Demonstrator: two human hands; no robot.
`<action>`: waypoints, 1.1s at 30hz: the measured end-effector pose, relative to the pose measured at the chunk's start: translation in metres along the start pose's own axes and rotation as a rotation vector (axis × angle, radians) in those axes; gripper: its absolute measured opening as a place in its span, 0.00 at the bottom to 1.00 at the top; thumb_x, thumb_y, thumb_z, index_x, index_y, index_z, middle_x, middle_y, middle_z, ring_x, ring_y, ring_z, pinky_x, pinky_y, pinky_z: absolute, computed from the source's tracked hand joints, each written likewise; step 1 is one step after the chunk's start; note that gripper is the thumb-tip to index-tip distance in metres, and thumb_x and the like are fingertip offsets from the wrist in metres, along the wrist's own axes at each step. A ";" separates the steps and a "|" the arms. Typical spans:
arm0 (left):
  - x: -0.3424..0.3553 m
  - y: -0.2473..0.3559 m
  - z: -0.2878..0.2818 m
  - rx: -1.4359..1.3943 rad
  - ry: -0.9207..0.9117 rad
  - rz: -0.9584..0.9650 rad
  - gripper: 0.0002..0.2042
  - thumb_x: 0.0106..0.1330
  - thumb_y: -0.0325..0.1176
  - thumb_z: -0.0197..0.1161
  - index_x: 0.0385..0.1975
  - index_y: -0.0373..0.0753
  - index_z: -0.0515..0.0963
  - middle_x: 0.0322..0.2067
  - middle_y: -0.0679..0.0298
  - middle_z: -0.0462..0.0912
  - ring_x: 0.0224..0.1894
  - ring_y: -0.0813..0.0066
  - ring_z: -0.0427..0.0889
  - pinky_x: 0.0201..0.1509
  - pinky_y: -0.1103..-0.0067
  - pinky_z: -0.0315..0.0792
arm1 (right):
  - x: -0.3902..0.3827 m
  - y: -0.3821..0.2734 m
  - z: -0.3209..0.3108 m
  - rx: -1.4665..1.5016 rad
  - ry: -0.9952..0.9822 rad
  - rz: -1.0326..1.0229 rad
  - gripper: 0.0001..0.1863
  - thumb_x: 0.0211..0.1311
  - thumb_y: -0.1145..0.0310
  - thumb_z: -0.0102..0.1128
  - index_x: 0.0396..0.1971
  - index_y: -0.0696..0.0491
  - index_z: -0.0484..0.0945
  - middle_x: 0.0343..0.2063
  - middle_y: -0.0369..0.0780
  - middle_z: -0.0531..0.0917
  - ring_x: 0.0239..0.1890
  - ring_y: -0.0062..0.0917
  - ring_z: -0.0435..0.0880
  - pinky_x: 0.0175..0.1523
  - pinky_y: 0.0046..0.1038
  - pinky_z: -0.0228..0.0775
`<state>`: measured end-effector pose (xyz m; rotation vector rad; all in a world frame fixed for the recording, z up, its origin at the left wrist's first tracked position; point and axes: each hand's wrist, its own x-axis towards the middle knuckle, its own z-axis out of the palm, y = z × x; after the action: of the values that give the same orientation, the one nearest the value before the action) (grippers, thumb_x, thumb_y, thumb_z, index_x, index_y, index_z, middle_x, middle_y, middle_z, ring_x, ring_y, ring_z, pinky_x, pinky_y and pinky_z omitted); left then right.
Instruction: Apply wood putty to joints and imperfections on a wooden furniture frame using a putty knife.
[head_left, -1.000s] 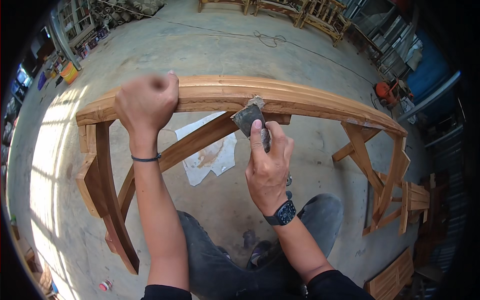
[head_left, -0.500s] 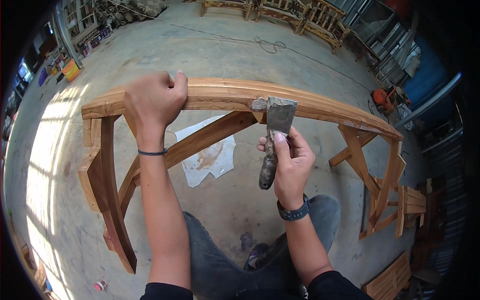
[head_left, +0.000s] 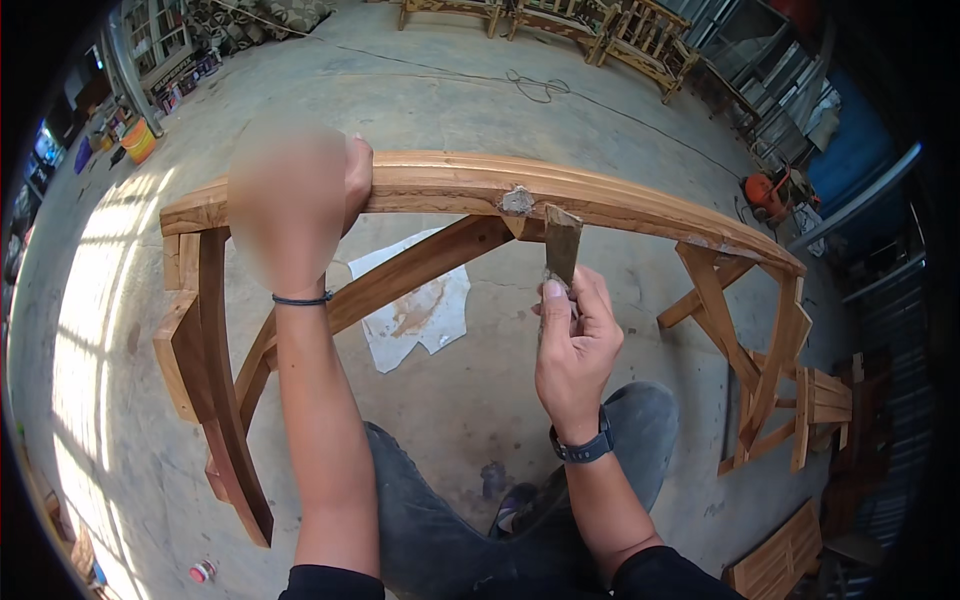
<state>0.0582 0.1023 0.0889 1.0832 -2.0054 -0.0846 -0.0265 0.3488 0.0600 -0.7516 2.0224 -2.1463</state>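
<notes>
A long wooden rail (head_left: 430,185) of a brown wooden frame crosses in front of me, slightly curved. On its near face, close to the middle, is a grey patch of filler (head_left: 517,201). My left hand (head_left: 300,200) is closed over the rail's left part; most of it is blurred, but the thumb side shows against the wood. A putty knife (head_left: 563,240) is gripped in my right hand (head_left: 580,350), its blade pointing up and turned partly edge-on. The blade is just right of the patch, in front of the rail's lower edge; I cannot tell whether it touches. My fingers hide the handle.
White sheet material (head_left: 425,320) with brown stains lies on the concrete floor beneath the frame. Slanted braces and legs (head_left: 230,400) stand at both ends. Wooden benches (head_left: 640,45) and a cable (head_left: 540,85) are farther back. A small red-and-white container (head_left: 202,571) sits at lower left.
The putty knife has moved slightly right and down, off the patch, and its blade has turned from face-on to narrower. My left hand stays on the rail, shifted slightly left.
</notes>
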 end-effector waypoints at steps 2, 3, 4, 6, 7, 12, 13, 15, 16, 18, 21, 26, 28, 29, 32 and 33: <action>-0.001 -0.001 0.000 -0.004 -0.004 -0.003 0.21 0.62 0.51 0.61 0.20 0.39 0.86 0.16 0.50 0.79 0.22 0.49 0.81 0.28 0.66 0.75 | 0.016 -0.020 -0.004 -0.378 -0.098 -0.274 0.13 0.68 0.79 0.57 0.51 0.61 0.80 0.36 0.41 0.83 0.33 0.28 0.84 0.37 0.27 0.77; -0.001 -0.003 -0.001 0.001 -0.005 -0.005 0.21 0.62 0.51 0.61 0.20 0.39 0.86 0.16 0.50 0.79 0.22 0.49 0.81 0.28 0.66 0.75 | 0.023 -0.028 -0.004 -0.561 -0.151 -0.409 0.14 0.66 0.81 0.58 0.50 0.60 0.81 0.36 0.42 0.83 0.33 0.31 0.84 0.37 0.29 0.77; -0.001 -0.002 -0.002 0.000 -0.005 -0.007 0.21 0.62 0.51 0.61 0.20 0.39 0.86 0.16 0.50 0.79 0.22 0.49 0.81 0.28 0.66 0.75 | 0.030 -0.038 -0.006 -0.562 -0.153 -0.409 0.14 0.66 0.81 0.58 0.50 0.60 0.81 0.36 0.42 0.83 0.33 0.31 0.84 0.37 0.29 0.77; 0.000 0.000 -0.002 -0.011 -0.007 0.000 0.21 0.62 0.51 0.61 0.19 0.39 0.86 0.16 0.51 0.79 0.22 0.50 0.81 0.28 0.66 0.74 | 0.042 -0.055 -0.011 -0.819 -0.161 -0.518 0.15 0.61 0.83 0.59 0.48 0.59 0.81 0.37 0.45 0.83 0.34 0.37 0.83 0.38 0.33 0.75; -0.001 0.000 -0.003 -0.016 -0.009 0.003 0.21 0.62 0.51 0.61 0.19 0.39 0.85 0.16 0.51 0.79 0.21 0.50 0.81 0.28 0.66 0.74 | 0.046 -0.059 -0.011 -0.948 -0.165 -0.570 0.15 0.59 0.85 0.59 0.46 0.59 0.81 0.37 0.46 0.82 0.34 0.40 0.83 0.38 0.35 0.74; -0.002 -0.002 0.000 -0.014 0.000 -0.007 0.21 0.62 0.51 0.61 0.19 0.39 0.85 0.15 0.52 0.78 0.21 0.50 0.81 0.27 0.67 0.74 | 0.048 -0.062 0.004 -1.045 -0.180 -0.756 0.10 0.61 0.85 0.58 0.41 0.61 0.81 0.30 0.47 0.80 0.28 0.41 0.77 0.35 0.28 0.70; -0.001 -0.002 0.000 -0.020 -0.007 -0.007 0.21 0.62 0.51 0.61 0.19 0.39 0.85 0.15 0.52 0.78 0.21 0.50 0.81 0.27 0.67 0.74 | 0.047 -0.061 0.004 -0.985 -0.206 -0.727 0.11 0.60 0.85 0.58 0.42 0.60 0.81 0.33 0.46 0.81 0.31 0.41 0.79 0.36 0.31 0.71; -0.001 -0.001 0.000 -0.032 -0.021 -0.005 0.21 0.62 0.51 0.61 0.19 0.39 0.85 0.15 0.52 0.78 0.21 0.50 0.81 0.27 0.67 0.74 | 0.044 -0.057 0.003 -0.865 -0.255 -0.666 0.15 0.58 0.86 0.58 0.45 0.59 0.81 0.37 0.45 0.82 0.35 0.40 0.83 0.39 0.36 0.73; -0.002 -0.002 0.000 -0.033 -0.024 -0.007 0.21 0.62 0.51 0.61 0.19 0.39 0.85 0.15 0.52 0.78 0.21 0.50 0.81 0.27 0.67 0.74 | 0.042 -0.054 0.001 -0.867 -0.257 -0.664 0.15 0.58 0.86 0.58 0.45 0.59 0.81 0.37 0.45 0.82 0.35 0.40 0.83 0.39 0.36 0.73; -0.003 -0.003 0.000 -0.029 -0.007 -0.002 0.21 0.61 0.51 0.61 0.18 0.40 0.85 0.15 0.52 0.78 0.21 0.50 0.81 0.27 0.67 0.74 | 0.034 -0.046 -0.004 -0.725 -0.226 -0.469 0.19 0.57 0.86 0.59 0.49 0.59 0.81 0.36 0.45 0.82 0.35 0.39 0.82 0.41 0.36 0.73; -0.003 -0.006 0.002 -0.026 0.000 0.001 0.21 0.61 0.51 0.61 0.19 0.40 0.85 0.15 0.52 0.79 0.21 0.50 0.81 0.28 0.67 0.74 | 0.026 -0.022 -0.003 -0.614 -0.191 -0.405 0.24 0.56 0.87 0.59 0.54 0.58 0.80 0.37 0.44 0.82 0.37 0.37 0.81 0.42 0.35 0.73; -0.003 -0.006 0.004 -0.020 -0.010 0.004 0.21 0.62 0.52 0.61 0.20 0.40 0.86 0.16 0.52 0.79 0.22 0.51 0.81 0.28 0.67 0.75 | 0.024 0.023 0.006 -0.658 -0.110 -0.658 0.26 0.59 0.86 0.61 0.58 0.55 0.80 0.42 0.44 0.80 0.37 0.34 0.79 0.41 0.33 0.73; -0.003 -0.005 0.004 -0.016 -0.021 0.003 0.21 0.62 0.52 0.60 0.20 0.40 0.86 0.16 0.52 0.79 0.22 0.51 0.82 0.29 0.67 0.75 | 0.026 0.031 0.010 -0.722 -0.089 -0.745 0.24 0.60 0.85 0.62 0.58 0.54 0.81 0.43 0.44 0.79 0.36 0.33 0.78 0.40 0.32 0.73; -0.003 -0.005 0.004 -0.009 -0.016 0.008 0.21 0.62 0.53 0.60 0.20 0.40 0.86 0.16 0.52 0.80 0.22 0.51 0.82 0.29 0.67 0.75 | 0.026 0.034 0.012 -0.799 -0.080 -0.771 0.26 0.59 0.86 0.62 0.59 0.54 0.80 0.44 0.44 0.78 0.37 0.34 0.77 0.41 0.33 0.73; -0.003 -0.007 0.005 0.001 -0.016 0.024 0.22 0.62 0.53 0.60 0.21 0.40 0.86 0.17 0.52 0.80 0.23 0.51 0.82 0.29 0.67 0.75 | 0.020 0.037 0.016 -0.959 -0.056 -0.813 0.30 0.58 0.87 0.63 0.61 0.52 0.79 0.47 0.45 0.76 0.41 0.36 0.75 0.45 0.35 0.73; -0.003 -0.008 0.006 0.004 -0.010 0.027 0.22 0.62 0.53 0.60 0.21 0.40 0.86 0.17 0.52 0.80 0.23 0.50 0.82 0.30 0.66 0.75 | 0.016 0.035 0.017 -1.007 -0.081 -0.770 0.31 0.57 0.87 0.62 0.62 0.52 0.78 0.47 0.45 0.75 0.42 0.37 0.74 0.46 0.36 0.72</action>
<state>0.0598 0.0977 0.0796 1.0601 -2.0296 -0.0724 -0.0425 0.3229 0.0306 -1.9225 3.0608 -1.0385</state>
